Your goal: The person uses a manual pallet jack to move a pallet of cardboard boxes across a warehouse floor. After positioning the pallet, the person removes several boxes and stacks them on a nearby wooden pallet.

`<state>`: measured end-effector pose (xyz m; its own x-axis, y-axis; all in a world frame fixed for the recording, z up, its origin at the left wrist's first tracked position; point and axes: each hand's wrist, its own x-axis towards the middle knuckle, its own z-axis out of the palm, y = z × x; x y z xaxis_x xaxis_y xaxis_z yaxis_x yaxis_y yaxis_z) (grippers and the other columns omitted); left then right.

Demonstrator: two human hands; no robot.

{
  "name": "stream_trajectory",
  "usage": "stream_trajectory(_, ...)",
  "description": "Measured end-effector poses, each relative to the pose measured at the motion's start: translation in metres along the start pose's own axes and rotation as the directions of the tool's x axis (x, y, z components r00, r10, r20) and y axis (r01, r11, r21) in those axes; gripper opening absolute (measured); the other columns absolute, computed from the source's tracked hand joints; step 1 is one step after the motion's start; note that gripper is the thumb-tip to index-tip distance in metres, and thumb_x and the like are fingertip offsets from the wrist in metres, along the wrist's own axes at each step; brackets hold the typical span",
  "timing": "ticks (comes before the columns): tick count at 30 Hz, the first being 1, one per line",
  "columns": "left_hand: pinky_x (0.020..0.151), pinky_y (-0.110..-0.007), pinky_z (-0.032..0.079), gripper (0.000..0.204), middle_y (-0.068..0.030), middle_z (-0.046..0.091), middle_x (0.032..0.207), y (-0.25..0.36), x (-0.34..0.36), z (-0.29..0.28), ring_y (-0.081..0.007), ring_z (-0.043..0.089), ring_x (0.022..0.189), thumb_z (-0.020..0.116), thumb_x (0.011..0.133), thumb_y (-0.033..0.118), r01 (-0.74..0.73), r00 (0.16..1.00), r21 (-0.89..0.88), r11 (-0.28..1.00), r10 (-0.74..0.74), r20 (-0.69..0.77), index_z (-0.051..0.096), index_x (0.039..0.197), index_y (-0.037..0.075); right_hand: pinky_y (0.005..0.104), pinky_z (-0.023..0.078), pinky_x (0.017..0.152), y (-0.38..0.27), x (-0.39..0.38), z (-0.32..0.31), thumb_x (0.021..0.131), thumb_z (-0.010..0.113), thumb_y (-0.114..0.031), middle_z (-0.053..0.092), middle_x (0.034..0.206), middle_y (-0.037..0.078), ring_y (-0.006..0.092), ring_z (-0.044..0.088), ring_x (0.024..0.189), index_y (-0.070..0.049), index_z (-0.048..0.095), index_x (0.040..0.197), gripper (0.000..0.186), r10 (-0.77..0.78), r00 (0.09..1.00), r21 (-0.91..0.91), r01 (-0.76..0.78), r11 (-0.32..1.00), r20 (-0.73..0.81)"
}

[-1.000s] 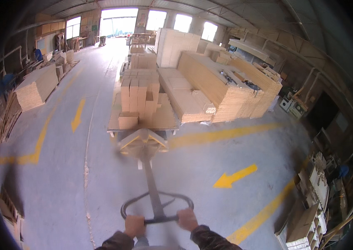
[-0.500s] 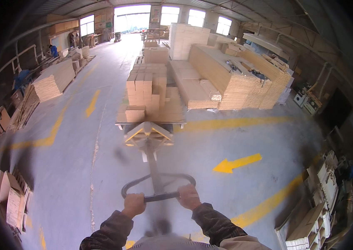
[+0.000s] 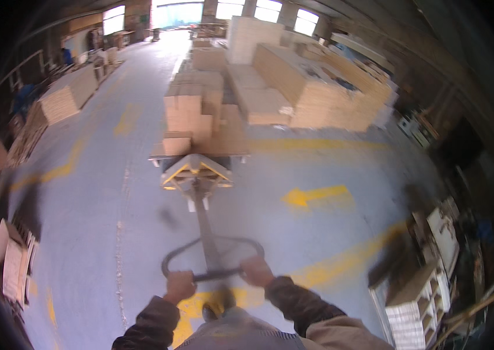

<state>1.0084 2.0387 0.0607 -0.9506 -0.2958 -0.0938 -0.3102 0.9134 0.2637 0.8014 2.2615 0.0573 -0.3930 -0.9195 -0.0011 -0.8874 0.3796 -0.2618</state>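
Both of my hands grip the near bar of a dark loop handle (image 3: pixel 217 274) belonging to a pallet jack (image 3: pixel 196 166). My left hand (image 3: pixel 181 285) is closed round the left end of the bar. Toward the right end, my right hand (image 3: pixel 257 271) is wrapped round it, slightly blurred. The handle's shaft runs forward to the jack's yellow-edged frame. Behind that frame rides a loaded wooden pallet (image 3: pixel 235 140), its forks hidden under the load. Stacked on it are several brown cardboard boxes (image 3: pixel 184 111), with one low box (image 3: pixel 177 143) at the front.
Large stacks of tan boards (image 3: pixel 331 99) stand to the right of the load. At left lies another board stack (image 3: pixel 66 96). A white shelf unit (image 3: pixel 410 309) sits at lower right, loose panels (image 3: pixel 14 268) at lower left. Yellow arrows (image 3: pixel 317 195) mark the grey floor.
The view has tilted and shifted, so the jack, boxes and surrounding stacks sit higher and farther left. Both hands stay on the handle, which now appears closer to my body.
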Motion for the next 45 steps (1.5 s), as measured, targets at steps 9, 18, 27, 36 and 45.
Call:
stream_trajectory(9,0.064,-0.049,0.047,0.015,-0.0158,0.064,0.072,0.130,-0.107,0.067,-0.0353,0.064,0.070,0.067,0.069,0.018,0.022,0.974,-0.075,0.997,-0.039,-0.222,0.062,0.077,0.006,0.0441,0.044,0.084,0.012,-0.145,0.027,0.071,0.065,-0.012,0.061,0.079,0.012,0.0349,0.058,0.087,-0.007,0.059,0.080,0.012,0.037,0.980,0.034,-0.031,0.999,-0.195)
stream_trajectory(18,0.086,-0.049,0.050,0.047,-0.0163,0.064,0.117,0.166,-0.208,0.132,-0.0366,0.062,0.107,0.071,0.080,0.042,0.033,0.776,-0.124,0.992,0.053,0.628,0.061,0.112,0.009,0.0508,0.050,0.087,0.013,-0.265,0.042,0.072,0.075,-0.042,0.068,0.099,0.021,0.0391,0.062,0.105,-0.004,0.066,0.099,0.048,-0.246,0.828,0.154,0.195,0.969,0.503)
stream_trajectory(27,0.072,-0.045,0.047,0.015,-0.0127,0.063,0.084,0.201,-0.121,-0.126,-0.0316,0.062,0.083,0.065,0.076,0.013,0.161,0.601,0.075,0.984,-0.038,-0.799,0.058,0.088,0.008,0.0483,0.044,0.080,-0.030,-0.142,-0.180,0.071,0.076,-0.020,0.061,0.091,0.013,0.0367,0.057,0.090,-0.007,0.060,0.098,0.034,-0.206,0.659,-0.095,0.201,0.975,-0.723)
stream_trajectory(36,0.072,-0.046,0.048,0.013,-0.0144,0.066,0.080,0.354,-0.506,0.192,-0.0332,0.064,0.078,0.066,0.068,0.015,0.137,0.984,-0.203,0.970,-0.156,-0.081,0.066,0.080,0.009,0.0506,0.044,0.088,-0.104,-0.610,0.098,0.068,0.069,-0.010,0.061,0.091,0.018,0.0387,0.058,0.093,-0.005,0.063,0.093,0.026,-0.089,0.996,0.215,0.084,0.973,0.012)
stream_trajectory(45,0.084,-0.049,0.052,0.046,-0.0160,0.070,0.103,0.364,-0.580,0.224,-0.0370,0.065,0.102,0.072,0.079,0.045,0.123,0.736,-0.101,0.987,-0.022,0.676,0.068,0.108,0.009,0.0466,0.050,0.080,-0.117,-0.658,0.092,0.078,0.073,-0.039,0.068,0.098,0.016,0.0358,0.065,0.094,-0.007,0.065,0.102,0.041,-0.362,0.694,0.426,0.088,0.901,0.623)
